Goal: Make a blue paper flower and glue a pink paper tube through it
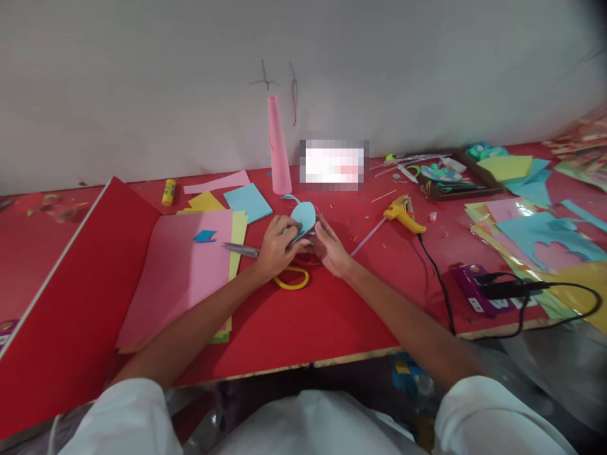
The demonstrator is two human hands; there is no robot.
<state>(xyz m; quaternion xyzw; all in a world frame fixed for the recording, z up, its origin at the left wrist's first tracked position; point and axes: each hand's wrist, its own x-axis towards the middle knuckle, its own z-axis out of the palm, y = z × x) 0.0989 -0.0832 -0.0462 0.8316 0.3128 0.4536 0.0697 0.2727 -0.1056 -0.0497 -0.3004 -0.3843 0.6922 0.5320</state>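
Observation:
Between my hands, above the red table, is a light-blue rounded paper piece (303, 217). My left hand (277, 245) pinches it from the left. My right hand (332, 246) is at the paper's right edge, fingers close together; whether they grip it is partly hidden. Scissors (291, 278) with yellow-rimmed handles lie beneath my hands, their blades pointing left over a stack of pink and yellow paper (190, 265). A small dark-blue paper scrap (205, 236) rests on that stack. Behind my hands stands a tall pink paper cone (279, 148).
A yellow glue gun (403, 213) lies to the right, its black cord running to a purple power strip (488, 291). A glue stick (168, 192) stands at the left. Farther right are a dark tray (465, 189) and coloured paper cutouts (545, 234). A red board (90, 278) rises at left.

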